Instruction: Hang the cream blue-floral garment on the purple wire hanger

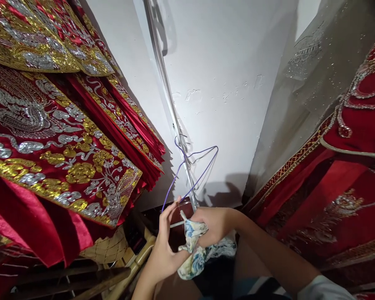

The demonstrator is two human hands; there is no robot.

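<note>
A cloth bundle with a blue, yellow and white pattern (194, 261) is bunched up in my right hand (218, 223), whose fingers are wrapped round it. A narrow end of it stands up between the two hands. To the left, my left hand (165, 246) is held with fingers stretched up and thumb well apart; the thumb touches the cloth's edge. A thin purple hanger (205, 166) is tilted in front of a metal pole (165, 77). Its lower left corner is hidden behind my left fingers, and I cannot tell whether they touch it.
Red garments with gold and silver embroidery (65, 146) hang on the left. More red beaded garments (340, 183) and a sheer sparkling fabric (300, 83) fill the right side. A white wall (225, 62) stands ahead. A pale wooden frame (137, 254) is low on the left.
</note>
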